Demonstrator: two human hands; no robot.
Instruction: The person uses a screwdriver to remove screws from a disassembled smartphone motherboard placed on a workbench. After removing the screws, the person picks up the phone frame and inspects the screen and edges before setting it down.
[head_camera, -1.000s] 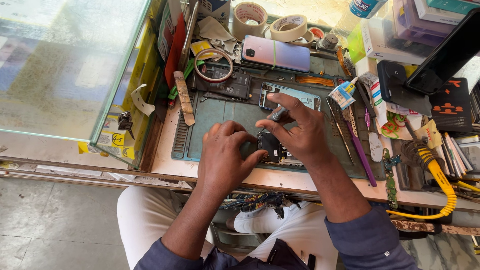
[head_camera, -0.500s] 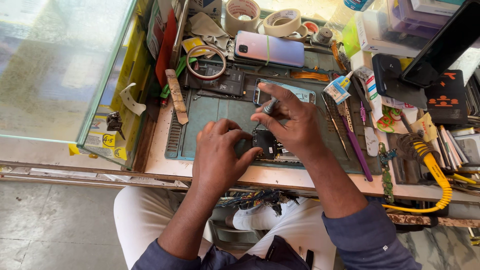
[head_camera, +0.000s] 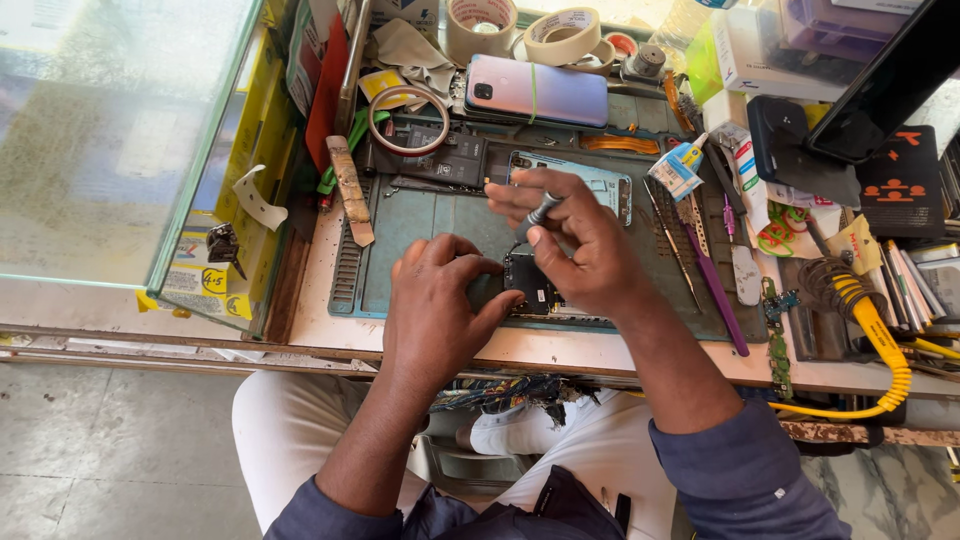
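On the far left is a grey tiled floor (head_camera: 90, 440), and above it a glass case (head_camera: 110, 130) with yellow stickers on its side. Next comes a crowded work table (head_camera: 320, 320) with a green work mat (head_camera: 420, 230) on top.

The left hand (head_camera: 435, 300) lies on the mat, fingers curled in, pressing down on an opened phone (head_camera: 530, 285). Most of that phone is hidden under both hands, so its parts are hard to make out. The right hand (head_camera: 575, 245) pinches a thin dark tool (head_camera: 540, 212) over the phone (the tip is hidden).

Behind the hands lie a pink-purple phone (head_camera: 535, 90) and rolls of tape (head_camera: 565, 35). Further right are a purple tool (head_camera: 715, 290) and a yellow cable (head_camera: 880, 345). A big black thing (head_camera: 895, 75) is cut off at the top right corner.
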